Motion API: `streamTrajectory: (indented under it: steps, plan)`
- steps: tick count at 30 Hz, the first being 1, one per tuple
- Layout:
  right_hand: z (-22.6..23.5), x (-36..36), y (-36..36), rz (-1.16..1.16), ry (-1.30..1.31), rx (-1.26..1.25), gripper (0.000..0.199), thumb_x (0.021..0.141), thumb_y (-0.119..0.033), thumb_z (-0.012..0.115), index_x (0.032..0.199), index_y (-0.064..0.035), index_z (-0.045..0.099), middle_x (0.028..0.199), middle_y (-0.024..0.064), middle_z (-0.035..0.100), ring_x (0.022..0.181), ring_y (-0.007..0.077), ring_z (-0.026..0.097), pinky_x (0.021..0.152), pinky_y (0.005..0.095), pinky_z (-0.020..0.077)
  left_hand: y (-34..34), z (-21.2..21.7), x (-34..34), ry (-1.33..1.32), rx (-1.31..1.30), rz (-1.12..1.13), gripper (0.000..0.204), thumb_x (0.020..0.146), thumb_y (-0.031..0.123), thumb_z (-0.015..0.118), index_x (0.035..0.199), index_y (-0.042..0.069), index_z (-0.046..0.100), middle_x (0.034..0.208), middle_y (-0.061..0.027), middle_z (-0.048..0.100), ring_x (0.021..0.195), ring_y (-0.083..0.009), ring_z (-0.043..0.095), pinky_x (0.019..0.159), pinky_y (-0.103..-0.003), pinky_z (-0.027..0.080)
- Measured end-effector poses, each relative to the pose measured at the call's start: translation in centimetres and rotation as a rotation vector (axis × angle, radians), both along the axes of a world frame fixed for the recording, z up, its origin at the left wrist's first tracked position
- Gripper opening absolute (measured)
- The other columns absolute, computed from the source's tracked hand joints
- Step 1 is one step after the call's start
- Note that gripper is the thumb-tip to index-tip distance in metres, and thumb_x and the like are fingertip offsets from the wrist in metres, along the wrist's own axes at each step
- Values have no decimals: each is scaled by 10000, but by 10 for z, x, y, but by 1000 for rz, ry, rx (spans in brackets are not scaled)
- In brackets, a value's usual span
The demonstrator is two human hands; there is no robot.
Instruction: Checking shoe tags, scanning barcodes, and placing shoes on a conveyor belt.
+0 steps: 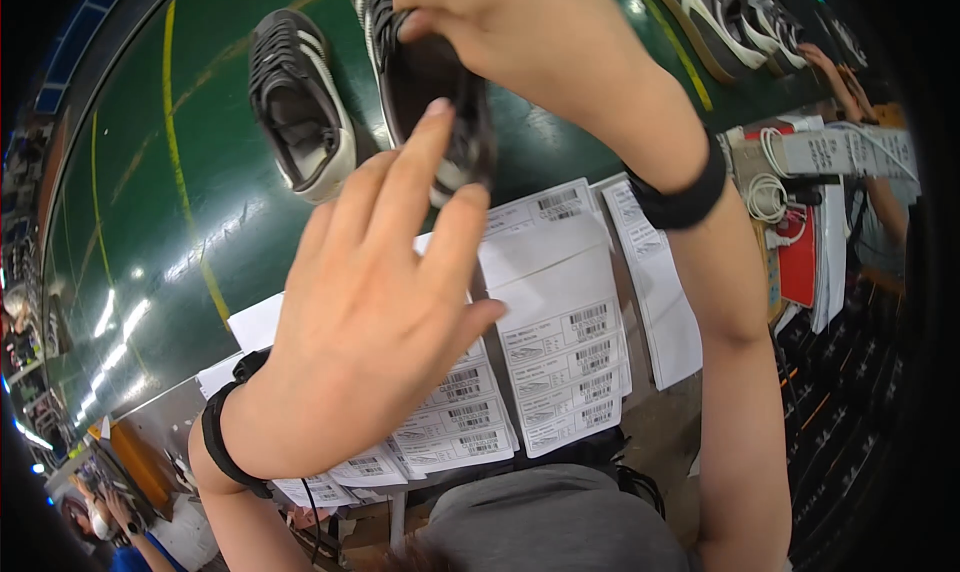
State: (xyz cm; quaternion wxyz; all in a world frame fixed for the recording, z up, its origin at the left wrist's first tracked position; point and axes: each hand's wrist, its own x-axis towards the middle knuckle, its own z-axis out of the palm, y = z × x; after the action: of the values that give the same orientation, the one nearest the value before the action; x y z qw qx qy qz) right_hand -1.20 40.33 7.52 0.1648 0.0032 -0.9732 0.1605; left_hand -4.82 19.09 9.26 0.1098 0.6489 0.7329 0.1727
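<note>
A dark sneaker [408, 82] with black laces and a pale sole lies under both my hands, its toe toward the far side. My right hand [530, 32] reaches across from the right, thumb and fingers closed at the tongue and laces. Fingers spread, my left hand [365, 282] is over the heel end; one fingertip overlaps the shoe's opening, and whether it touches the lining I cannot tell. Part of the heel is blurred and covered by the left hand. Just left stands a matching sneaker [298, 107], apart from both hands.
Sheets of barcode labels [560, 347] hang along the near edge of the green table [130, 242]. More sneakers [715, 22] stand at the far right, near another person's hand [822, 62]. White cables [768, 197] and a red folder [797, 262] are at right.
</note>
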Motion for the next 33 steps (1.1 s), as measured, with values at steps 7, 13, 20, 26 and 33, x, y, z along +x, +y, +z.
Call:
streamTrajectory:
  steps: [7, 13, 20, 26, 33]
  plan:
    - [-25, 99, -21, -309, 12, -35, 229, 885, -209, 655, 746, -27, 655, 702, 141, 648, 653, 340, 624, 598, 423, 490, -29, -8, 13, -3, -276, -183, 618, 655, 198, 842, 1187, 21, 583, 1471, -231, 396, 1324, -431, 406, 965, -485, 438]
    - [-44, 220, -93, -577, -496, -462, 257, 861, -178, 693, 1041, 6, 675, 792, 144, 640, 670, 305, 638, 594, 386, 499, -43, -18, 37, 164, -382, -342, 646, 696, 268, 819, 1229, -4, 574, 1461, -258, 384, 1344, -440, 376, 978, -467, 431]
    - [-82, 233, -134, -702, -220, -180, 300, 821, -169, 737, 1067, -3, 692, 799, 71, 587, 717, 227, 618, 581, 328, 502, -20, -66, 47, 456, -305, -439, 635, 775, 281, 748, 1289, -42, 560, 1397, -251, 510, 1296, -376, 499, 1033, -436, 411]
    - [-87, 226, -140, -622, -50, 87, 252, 785, -85, 744, 1018, 4, 707, 890, 67, 647, 762, 216, 621, 598, 301, 508, -9, -57, 50, 404, -520, -486, 688, 775, 337, 756, 1308, -49, 557, 1400, -254, 514, 1252, -377, 544, 1002, -379, 437]
    - [-65, 234, -153, -357, 157, 27, 131, 727, 3, 717, 857, 8, 695, 836, 85, 663, 776, 229, 679, 668, 317, 561, -1, -65, 44, 269, -583, -423, 711, 725, 376, 789, 1283, -17, 587, 1395, -218, 532, 1229, -330, 578, 830, -374, 552]
